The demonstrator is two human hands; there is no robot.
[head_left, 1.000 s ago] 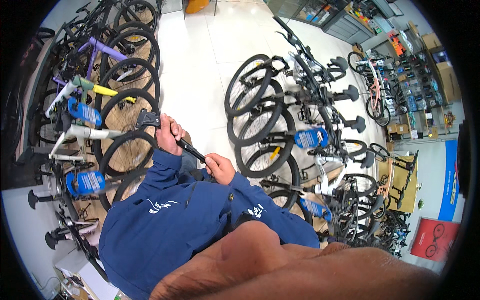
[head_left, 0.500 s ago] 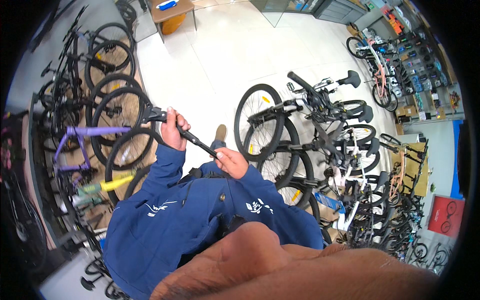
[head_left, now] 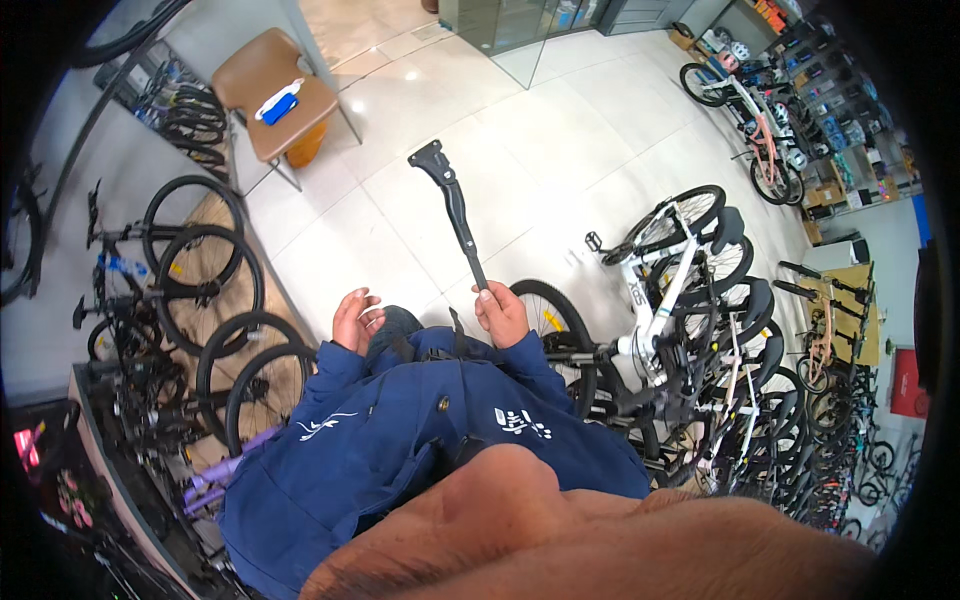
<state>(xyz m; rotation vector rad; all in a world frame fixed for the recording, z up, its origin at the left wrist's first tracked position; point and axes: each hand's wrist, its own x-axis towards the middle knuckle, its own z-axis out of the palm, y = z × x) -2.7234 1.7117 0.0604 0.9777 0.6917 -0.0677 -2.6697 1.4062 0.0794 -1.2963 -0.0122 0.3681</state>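
Observation:
A black bicycle kickstand (head_left: 455,208) stands out in front of me, its wide mounting end up and far, tilted a little to the left. My right hand (head_left: 502,312) is closed around its thin lower end, thumb on top. To the left, in front of my jacket, my left hand (head_left: 357,320) is held up with nothing in it, its fingers slightly bent and apart. A gap separates it from the kickstand.
Bicycles line both sides: a white one (head_left: 655,300) close on the right, several dark wheels (head_left: 210,285) on the left. Ahead on the tiled floor (head_left: 560,150) stands a brown chair (head_left: 262,85) with a blue-and-white item on it. Stocked shelves (head_left: 835,100) are at the far right.
My left hand has let go of the kickstand. My right hand has swung it upright and farther out. The view has shifted, bringing more of the chair into sight.

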